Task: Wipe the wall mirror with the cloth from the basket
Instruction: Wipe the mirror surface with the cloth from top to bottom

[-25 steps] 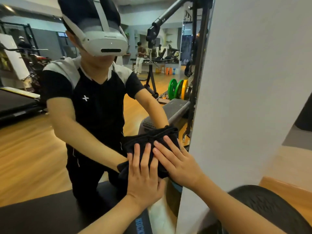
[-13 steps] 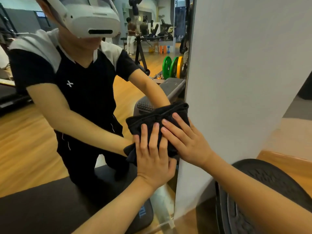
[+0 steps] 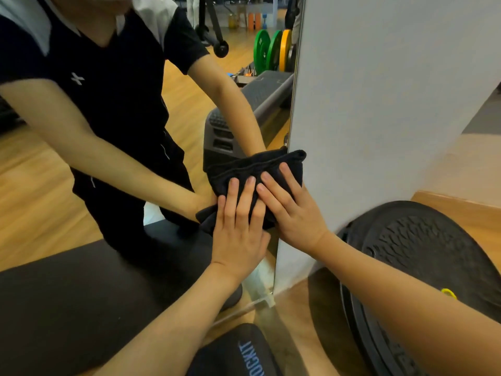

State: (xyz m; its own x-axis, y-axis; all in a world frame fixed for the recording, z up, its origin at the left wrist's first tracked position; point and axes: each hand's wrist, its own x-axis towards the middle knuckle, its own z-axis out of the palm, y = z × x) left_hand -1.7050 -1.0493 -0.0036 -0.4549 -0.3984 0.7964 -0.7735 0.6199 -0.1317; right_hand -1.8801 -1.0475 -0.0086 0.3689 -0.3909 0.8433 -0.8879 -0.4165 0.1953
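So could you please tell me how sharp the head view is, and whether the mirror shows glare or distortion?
Head view: the hands and black cloth are fairly sharp; the reflected arm is motion-smeared; wide-angle bending tilts the wall edge; no strong glare on the mirror.

Cloth (image 3: 254, 169): black, plain, w/ a ribbed fold seen along its top. Wall (image 3: 379, 104) beside the mirror (image 3: 40, 213): pale grey-white, unpatterned. Floor (image 3: 461, 213): warm honey wood w/ grain. Round disc (image 3: 423, 256) at lower right: black, textured w/ raised wavy tread; small yellow mark noted on its rim. Reflected in mirror: shirt black w/ white shoulder panels & white cross logo; weight plates (image 3: 273, 50) 2 green, 1 orange-yellow. Black pad (image 3: 244, 354) at bottom: blue lettering.
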